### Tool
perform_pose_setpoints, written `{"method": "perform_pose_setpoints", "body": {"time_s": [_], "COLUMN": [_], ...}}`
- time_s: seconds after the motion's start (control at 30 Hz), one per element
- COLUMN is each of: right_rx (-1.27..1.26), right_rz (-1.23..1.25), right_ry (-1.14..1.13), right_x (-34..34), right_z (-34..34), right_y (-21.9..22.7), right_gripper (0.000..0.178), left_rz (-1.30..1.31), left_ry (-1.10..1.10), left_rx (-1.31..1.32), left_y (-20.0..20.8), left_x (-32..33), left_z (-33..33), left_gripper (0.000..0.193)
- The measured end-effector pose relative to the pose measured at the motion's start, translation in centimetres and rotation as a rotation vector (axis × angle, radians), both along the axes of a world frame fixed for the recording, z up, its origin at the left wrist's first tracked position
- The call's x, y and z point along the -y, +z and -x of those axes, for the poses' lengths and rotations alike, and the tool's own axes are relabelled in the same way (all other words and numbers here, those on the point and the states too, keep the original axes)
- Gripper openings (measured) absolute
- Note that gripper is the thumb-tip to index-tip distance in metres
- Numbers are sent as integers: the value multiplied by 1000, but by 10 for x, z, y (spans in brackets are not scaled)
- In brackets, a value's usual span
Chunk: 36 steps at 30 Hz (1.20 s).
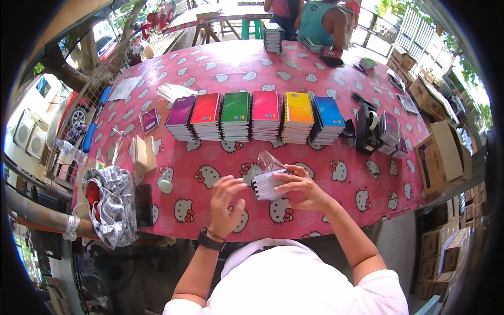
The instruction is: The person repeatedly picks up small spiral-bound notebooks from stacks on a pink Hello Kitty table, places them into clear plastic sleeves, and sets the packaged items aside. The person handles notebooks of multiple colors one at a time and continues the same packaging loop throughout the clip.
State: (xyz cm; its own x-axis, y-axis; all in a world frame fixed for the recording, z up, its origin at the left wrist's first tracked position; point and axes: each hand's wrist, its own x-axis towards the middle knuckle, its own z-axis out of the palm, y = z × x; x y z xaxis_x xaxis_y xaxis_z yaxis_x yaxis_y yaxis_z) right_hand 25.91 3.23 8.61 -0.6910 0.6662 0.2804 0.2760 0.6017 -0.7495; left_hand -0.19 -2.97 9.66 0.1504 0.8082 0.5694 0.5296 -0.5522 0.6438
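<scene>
Notebooks (264, 187) — perhaps bagged — in right-hand fingers (295, 185)

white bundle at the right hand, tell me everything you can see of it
The white bundle looks like stacked paper, page edges showing, with dark binding loops down its left side. Clear plastic film shows at its far end. It sits slightly askew over the pink tablecloth. The right hand grasps its right side.

White shirt (278, 286), short sleeves (382, 289); black wristwatch (211, 242) worn left (thin bracelet (214, 235) beside it); hands (224, 206) bare.
</scene>
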Motion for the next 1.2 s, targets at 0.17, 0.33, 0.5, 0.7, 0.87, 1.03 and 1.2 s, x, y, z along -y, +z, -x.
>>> {"method": "perform_pose_setpoints", "body": {"time_s": [0.17,0.33,0.5,0.7,0.87,1.03,1.2], "right_rx": [124,227,11,185,265,341,351], "right_rz": [5,-40,32,-109,-49,-39,27], "right_ry": [106,93,97,96,171,259,260], "right_x": [-1,-2,-2,-11,-13,-21,-24], "right_z": [-3,-2,0,-24,-10,1,0], "right_y": [6,4,3,19,22,20,20], "right_gripper": [72,78,66,65,69,71,66], "left_rz": [155,234,146,5,115,250,291], "left_ry": [-214,-293,-200,-140,-179,-287,-337], "left_rx": [-268,-342,-206,-148,-145,-225,-337], "left_y": [-17,-17,-13,-37,-30,-17,-7], "left_x": [-1,-16,-17,1,0,-12,-27], "left_z": [-7,-11,-17,0,-5,-10,-17], "left_gripper": [71,82,83,61,64,77,83]}}
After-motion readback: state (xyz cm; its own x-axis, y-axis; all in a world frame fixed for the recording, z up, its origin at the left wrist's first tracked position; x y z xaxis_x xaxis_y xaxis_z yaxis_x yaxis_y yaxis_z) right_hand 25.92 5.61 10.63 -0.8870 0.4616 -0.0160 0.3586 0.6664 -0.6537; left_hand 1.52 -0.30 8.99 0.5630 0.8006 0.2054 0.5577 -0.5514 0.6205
